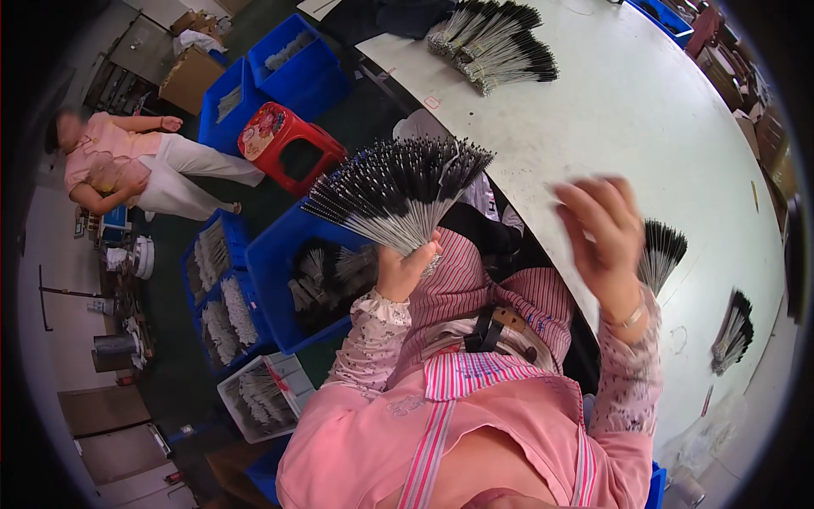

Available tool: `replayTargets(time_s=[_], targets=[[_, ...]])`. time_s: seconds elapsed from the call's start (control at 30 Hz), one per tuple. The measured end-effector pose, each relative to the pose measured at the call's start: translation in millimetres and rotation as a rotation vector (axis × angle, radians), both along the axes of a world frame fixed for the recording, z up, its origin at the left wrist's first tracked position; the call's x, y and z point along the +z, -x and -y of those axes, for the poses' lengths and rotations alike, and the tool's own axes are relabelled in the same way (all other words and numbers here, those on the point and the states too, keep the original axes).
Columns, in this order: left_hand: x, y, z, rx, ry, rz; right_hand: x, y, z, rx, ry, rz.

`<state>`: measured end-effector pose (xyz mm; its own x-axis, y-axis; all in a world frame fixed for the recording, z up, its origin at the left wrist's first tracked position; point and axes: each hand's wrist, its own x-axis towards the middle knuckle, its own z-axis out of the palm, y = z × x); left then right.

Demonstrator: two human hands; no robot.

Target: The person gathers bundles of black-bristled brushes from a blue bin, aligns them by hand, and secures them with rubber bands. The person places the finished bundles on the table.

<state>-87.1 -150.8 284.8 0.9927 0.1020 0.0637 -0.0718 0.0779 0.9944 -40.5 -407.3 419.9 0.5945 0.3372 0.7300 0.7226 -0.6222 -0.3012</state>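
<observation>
The left hand (pixel 405 270) grips a rod bundle (pixel 397 193) by its pale lower ends, mid-frame – probably so the black tips fan freely. The right hand (pixel 600 233), blurred, fingers loosely parted and seemingly empty, hangs over the white table (pixel 610 102), right of centre. The rod bundle looks dense – pale stems, dark flared tops.

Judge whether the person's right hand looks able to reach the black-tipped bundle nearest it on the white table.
Probably yes: the right hand, though blurred, looks empty, and nothing visible stands between it and the bundle on the white table.
</observation>
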Motion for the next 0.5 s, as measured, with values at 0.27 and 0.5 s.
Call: replayTargets(time_s=[0.27,0.5], targets=[[8.5,20.3,-21.4,-0.043,-0.077,-0.059,-0.3,-38.2,-65.2,0.421,0.024,-0.173],[3.1,32.2,-36.0,-0.119,-0.051,-0.06,-9.8,-30.5,-24.6,0.238,-0.846,-0.591]])
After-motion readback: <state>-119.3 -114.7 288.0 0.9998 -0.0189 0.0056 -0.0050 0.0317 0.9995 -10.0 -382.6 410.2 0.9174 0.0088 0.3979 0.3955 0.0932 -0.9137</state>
